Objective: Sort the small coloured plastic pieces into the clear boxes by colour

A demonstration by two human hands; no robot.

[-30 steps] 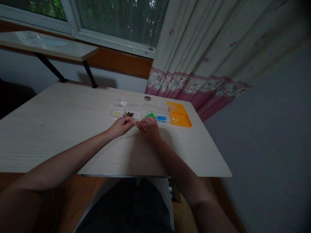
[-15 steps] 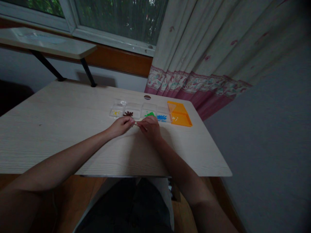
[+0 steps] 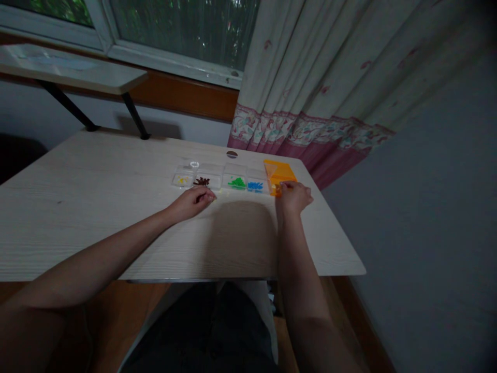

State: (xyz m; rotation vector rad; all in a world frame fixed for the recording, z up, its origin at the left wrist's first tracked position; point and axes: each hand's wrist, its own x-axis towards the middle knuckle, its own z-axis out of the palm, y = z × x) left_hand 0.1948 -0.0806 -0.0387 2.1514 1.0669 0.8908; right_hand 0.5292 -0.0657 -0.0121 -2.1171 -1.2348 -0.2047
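My left hand (image 3: 191,203) rests on the table just in front of the brown pieces (image 3: 201,182). Its thumb and fingers are pinched together, and a tiny pale thing at the fingertips is too small to name. Over the orange box (image 3: 280,168) at the right, my right hand (image 3: 295,198) has its fingers closed at the small pale pieces in the near half. Whether it grips one of them is hidden. Between the hands stand clear plastic boxes with green pieces (image 3: 237,183) and blue pieces (image 3: 255,186). Yellow pieces (image 3: 181,180) lie in the leftmost clear box (image 3: 173,180).
The light wooden table (image 3: 116,207) carries a raised shelf (image 3: 93,72) on black legs at the back left. A round cable hole (image 3: 232,154) sits near the rear edge. Behind hangs a patterned curtain (image 3: 295,93) beside the window (image 3: 186,31).
My right hand has left the left fingertips and moved right to the orange box. My left hand has stayed at nearly the same spot, still pinched. The view has shifted slightly.
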